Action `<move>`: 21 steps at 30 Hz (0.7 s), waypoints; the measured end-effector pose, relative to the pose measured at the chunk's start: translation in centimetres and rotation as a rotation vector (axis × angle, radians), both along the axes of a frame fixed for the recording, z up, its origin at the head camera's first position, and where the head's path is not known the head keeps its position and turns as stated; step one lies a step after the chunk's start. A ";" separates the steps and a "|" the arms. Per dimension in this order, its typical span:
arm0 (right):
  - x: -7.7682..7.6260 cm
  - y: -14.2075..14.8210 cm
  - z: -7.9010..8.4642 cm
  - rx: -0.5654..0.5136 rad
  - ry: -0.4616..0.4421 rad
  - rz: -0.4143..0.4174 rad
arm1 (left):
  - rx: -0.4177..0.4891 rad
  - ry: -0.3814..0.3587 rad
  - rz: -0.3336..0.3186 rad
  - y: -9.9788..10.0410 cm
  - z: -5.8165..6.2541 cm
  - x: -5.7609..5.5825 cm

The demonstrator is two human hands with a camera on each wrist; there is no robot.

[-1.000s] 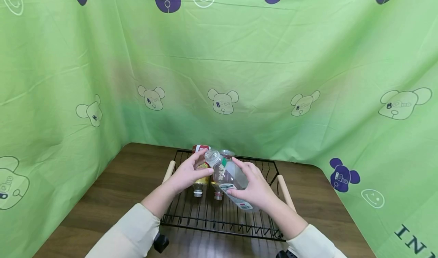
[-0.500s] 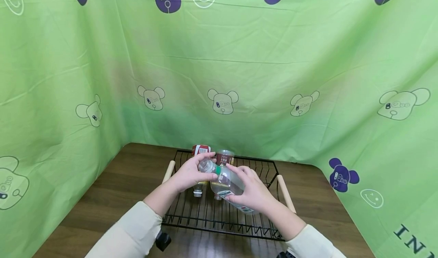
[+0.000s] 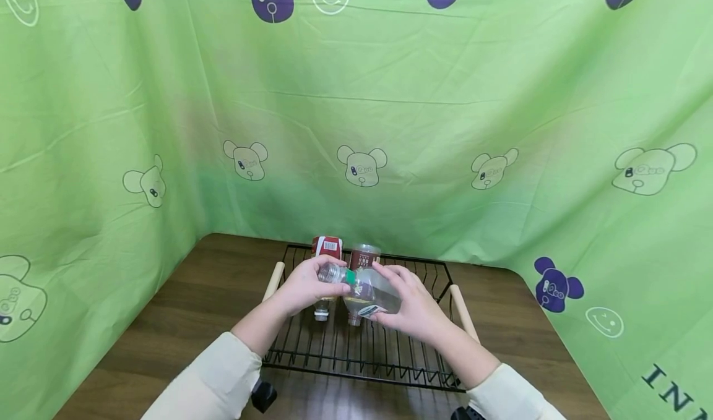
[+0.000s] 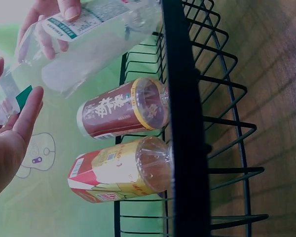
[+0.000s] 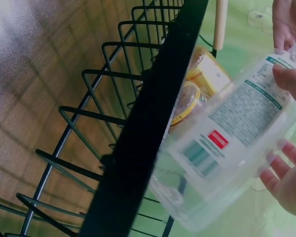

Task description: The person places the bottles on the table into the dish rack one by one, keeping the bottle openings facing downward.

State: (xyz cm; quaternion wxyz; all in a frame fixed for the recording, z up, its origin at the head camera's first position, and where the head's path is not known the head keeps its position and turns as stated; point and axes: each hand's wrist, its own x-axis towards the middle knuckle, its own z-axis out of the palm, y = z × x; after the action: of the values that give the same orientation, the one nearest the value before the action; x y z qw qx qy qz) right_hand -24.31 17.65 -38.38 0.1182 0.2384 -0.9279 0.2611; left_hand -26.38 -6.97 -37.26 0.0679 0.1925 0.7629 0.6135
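Note:
A large clear plastic bottle (image 3: 379, 291) with a green band by its neck lies tilted in both hands above the rack. My right hand (image 3: 414, 302) grips its body, thumb on one side and fingers on the other. The left hand (image 3: 303, 289) holds the neck end between thumb and fingers. In the right wrist view, the printed label (image 5: 246, 103) runs along the bottle. Beneath are two smaller bottles in the rack: one with a brown label (image 4: 113, 108), one with a red and yellow label (image 4: 113, 170). The hands partly cover both in the head view.
The black wire rack (image 3: 362, 365) has wooden handles, left (image 3: 275, 279) and right (image 3: 465, 313). It stands on a brown wooden table (image 3: 161, 321). A green printed curtain (image 3: 356, 98) hangs behind and along both sides.
The large bottle has turned about its length and levelled out. Its neck has shifted left and down into the left hand, uncovering more of the brown-labelled bottle behind.

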 end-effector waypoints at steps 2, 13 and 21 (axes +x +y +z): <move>-0.1 0.3 0.1 -0.047 -0.002 -0.011 | 0.028 -0.007 0.026 0.0 -0.2 0.0; -0.2 2.0 0.4 -0.339 -0.106 -0.171 | 0.154 -0.033 0.176 -0.4 -1.4 0.3; -0.7 3.1 0.2 -0.481 -0.252 -0.336 | 0.257 -0.043 0.231 -0.4 -2.1 0.8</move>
State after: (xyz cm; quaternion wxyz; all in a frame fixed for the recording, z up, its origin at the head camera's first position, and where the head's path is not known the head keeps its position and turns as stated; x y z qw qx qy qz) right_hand -25.02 20.75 -38.22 0.0967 0.0130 -0.8733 0.4774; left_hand -25.61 -7.40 -39.32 -0.0121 0.0975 0.6936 0.7136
